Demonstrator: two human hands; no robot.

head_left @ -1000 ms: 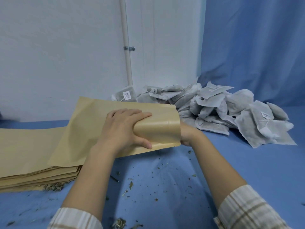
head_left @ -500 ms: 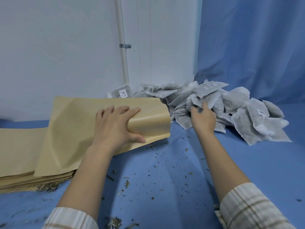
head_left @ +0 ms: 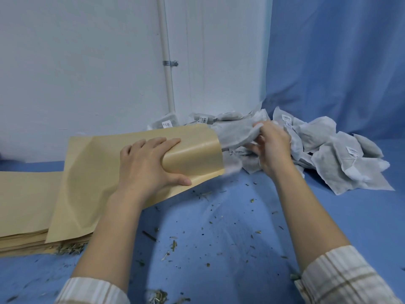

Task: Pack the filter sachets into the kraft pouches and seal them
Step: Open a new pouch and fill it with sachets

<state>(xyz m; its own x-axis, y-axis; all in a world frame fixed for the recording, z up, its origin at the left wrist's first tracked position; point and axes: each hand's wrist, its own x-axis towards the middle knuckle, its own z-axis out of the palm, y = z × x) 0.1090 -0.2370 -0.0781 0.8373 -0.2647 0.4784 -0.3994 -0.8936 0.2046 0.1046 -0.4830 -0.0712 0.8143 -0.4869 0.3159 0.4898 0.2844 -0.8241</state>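
My left hand (head_left: pixel 149 165) grips a kraft pouch (head_left: pixel 92 176) near its open right end, thumb under and fingers over, holding the mouth bulged open. The pouch's far end lies on a flat stack of kraft pouches (head_left: pixel 24 207) at the left. My right hand (head_left: pixel 271 148) pinches a grey filter sachet (head_left: pixel 234 133) whose left end sits at the pouch's mouth. Behind and to the right of that hand lies a pile of filter sachets (head_left: pixel 341 159) with small white labels.
The blue cloth surface (head_left: pixel 219 238) in front is strewn with dried herb crumbs and stems. A white wall with a vertical pipe (head_left: pixel 167 84) stands behind; a blue curtain (head_left: pixel 339 62) hangs at the right behind the sachet pile.
My right hand came out from behind the pouch, reached into the sachet pile, picked up a sachet and brought it left to the pouch's mouth. My left hand kept its hold.
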